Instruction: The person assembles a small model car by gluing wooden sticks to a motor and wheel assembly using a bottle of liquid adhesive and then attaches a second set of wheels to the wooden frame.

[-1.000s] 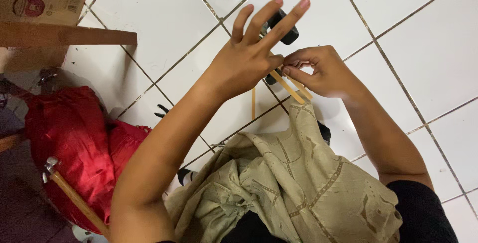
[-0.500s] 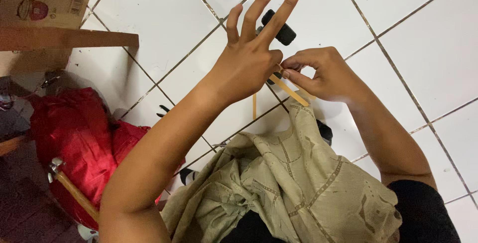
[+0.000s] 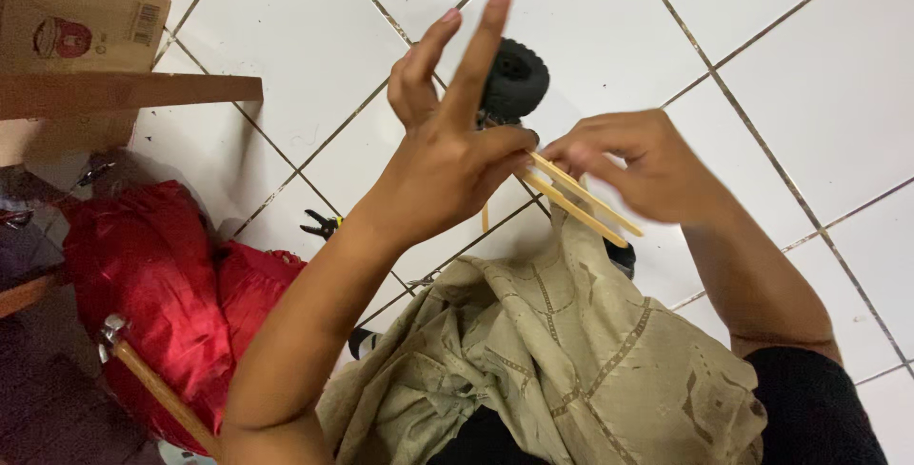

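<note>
My left hand [image 3: 455, 132] is raised over the white tiled floor, thumb and forefinger pinching the end of thin wooden sticks [image 3: 581, 200], the other fingers spread upward. My right hand [image 3: 636, 164] is curled over the same sticks from the right, slightly blurred. A small black rubber wheel [image 3: 514, 79] shows just behind my left fingers; whether it is attached to the sticks is hidden. An olive-beige embroidered cloth [image 3: 562, 360] lies over my lap beneath both hands.
A red cloth bundle [image 3: 162, 275] lies at left with a wooden-handled tool [image 3: 157, 389] across it. Black-handled pliers [image 3: 322, 227] rest on the tiles. A cardboard box [image 3: 76, 8] and a wooden plank [image 3: 124, 94] sit at top left.
Both hands have lifted closer to the camera with the sticks. The left fingers stretched further upward, and the black wheel now shows more fully behind them.
</note>
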